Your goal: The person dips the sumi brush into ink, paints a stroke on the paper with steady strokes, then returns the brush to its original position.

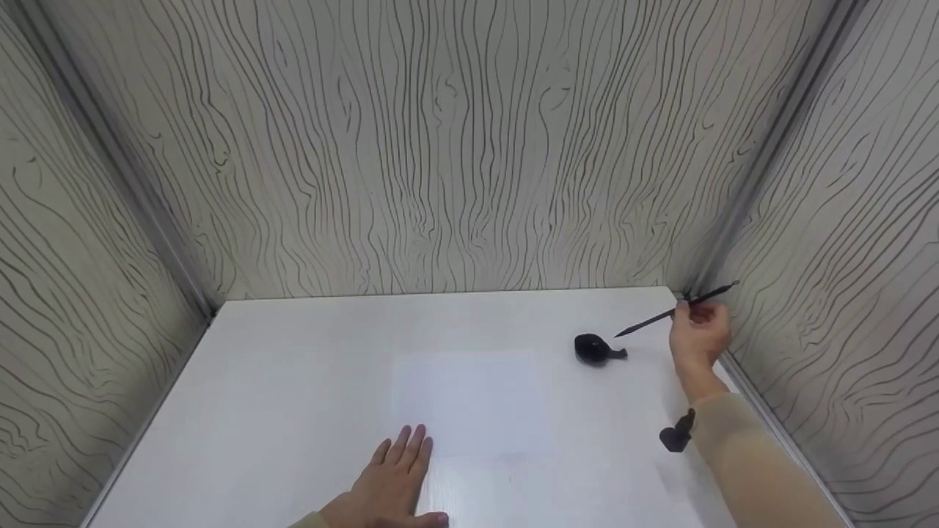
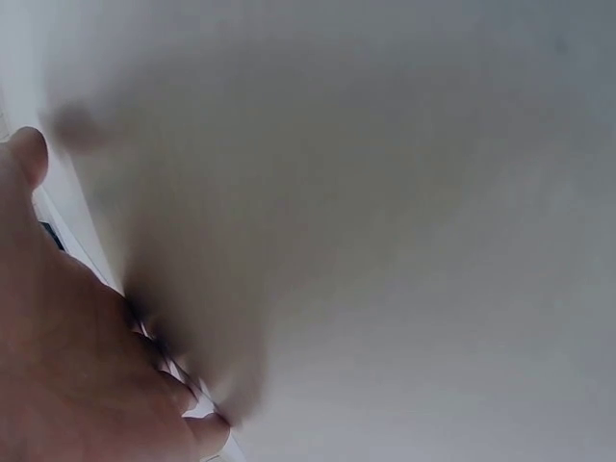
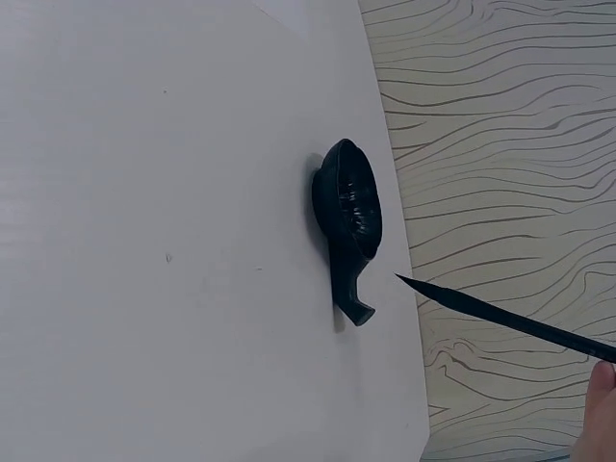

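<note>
My right hand (image 1: 702, 334) pinches a dark calligraphy brush (image 1: 645, 323) partway along its handle. The brush slants, its pointed black tip toward the left and lower than its looped end. Close to that tip a small black ink dish (image 1: 591, 349) with a stubby spout-like handle sits on the table; the right wrist view shows its hollow bowl (image 3: 356, 197) and the brush tip apart from it. A sheet of white paper (image 1: 473, 403) lies mid-table. With fingers extended, my left hand (image 1: 392, 477) rests palm down by the paper's near left corner.
The white table (image 1: 293, 367) meets patterned panels at the back (image 1: 440, 147) and on both sides. Metal posts stand in the two rear corners. My right forearm runs along the right panel (image 1: 843, 293), with a black wrist device (image 1: 676, 433) on it.
</note>
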